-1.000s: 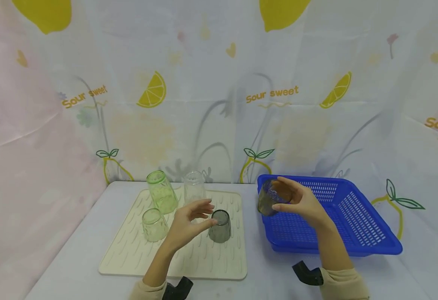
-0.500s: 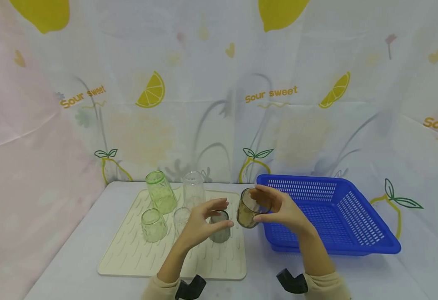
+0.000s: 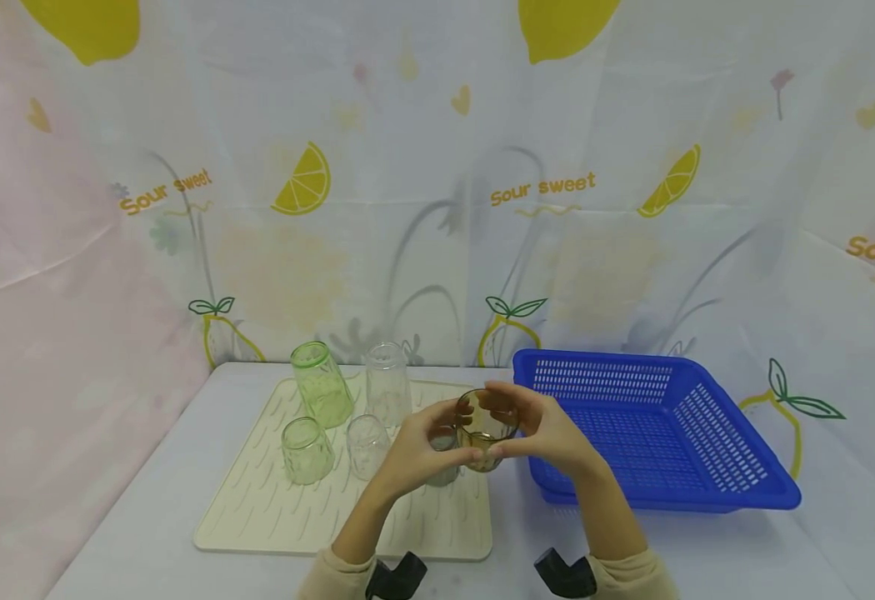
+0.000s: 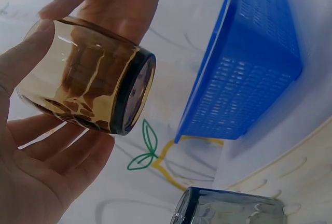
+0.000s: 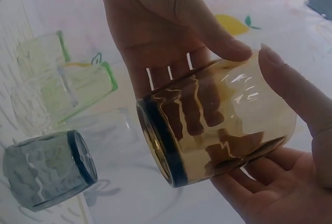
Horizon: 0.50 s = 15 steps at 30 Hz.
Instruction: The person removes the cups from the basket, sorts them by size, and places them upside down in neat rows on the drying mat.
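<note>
Both hands hold an amber drinking glass [image 3: 488, 429] between them, above the mat's right edge. Its thick base faces down in the left wrist view. My left hand [image 3: 424, 450] has its thumb and fingers curved round the glass's left side. From the other side my right hand [image 3: 552, 435] grips it, thumb near the left thumb. Behind and below the left hand, a smoky grey glass [image 5: 44, 169] stands on the mat, partly hidden in the head view. A clear short glass [image 3: 367, 448] and a light green short glass [image 3: 307, 452] stand farther left.
A cream drying mat [image 3: 317, 521] lies on the white table. At its back stand a tall green glass [image 3: 323, 387] and a tall clear glass [image 3: 388, 387]. To the right sits a blue perforated basket [image 3: 666, 504]. A printed cloth hangs behind.
My right hand has carried the amber glass leftward from over the basket. The left hand has moved right and now grips the glass too.
</note>
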Each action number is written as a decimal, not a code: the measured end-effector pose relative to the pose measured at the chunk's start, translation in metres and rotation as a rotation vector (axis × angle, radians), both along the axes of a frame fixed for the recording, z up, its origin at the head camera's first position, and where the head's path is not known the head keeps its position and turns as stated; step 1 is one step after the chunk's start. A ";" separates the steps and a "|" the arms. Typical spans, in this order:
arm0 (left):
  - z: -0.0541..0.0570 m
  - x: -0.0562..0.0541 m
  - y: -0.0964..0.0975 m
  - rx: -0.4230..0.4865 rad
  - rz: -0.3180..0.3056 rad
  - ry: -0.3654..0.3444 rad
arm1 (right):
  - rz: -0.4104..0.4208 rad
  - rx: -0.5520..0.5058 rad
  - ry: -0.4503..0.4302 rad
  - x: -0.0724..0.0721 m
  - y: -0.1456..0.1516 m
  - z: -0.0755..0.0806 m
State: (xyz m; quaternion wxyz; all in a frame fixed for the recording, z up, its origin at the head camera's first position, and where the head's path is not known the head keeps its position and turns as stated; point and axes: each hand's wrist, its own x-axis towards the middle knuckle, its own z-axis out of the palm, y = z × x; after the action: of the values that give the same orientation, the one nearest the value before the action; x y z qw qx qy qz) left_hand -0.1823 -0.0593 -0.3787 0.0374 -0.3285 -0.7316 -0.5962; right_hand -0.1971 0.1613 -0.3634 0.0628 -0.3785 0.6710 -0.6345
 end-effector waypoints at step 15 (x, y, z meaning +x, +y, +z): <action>-0.001 0.000 0.000 0.131 -0.153 -0.071 | 0.176 -0.118 -0.017 0.003 -0.009 -0.018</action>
State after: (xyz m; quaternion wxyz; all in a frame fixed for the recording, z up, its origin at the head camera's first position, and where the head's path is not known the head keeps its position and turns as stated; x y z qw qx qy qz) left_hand -0.1821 -0.0592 -0.3801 -0.0130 -0.3589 -0.6647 -0.6551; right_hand -0.1939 0.1521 -0.3816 0.1017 -0.4337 0.5962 -0.6679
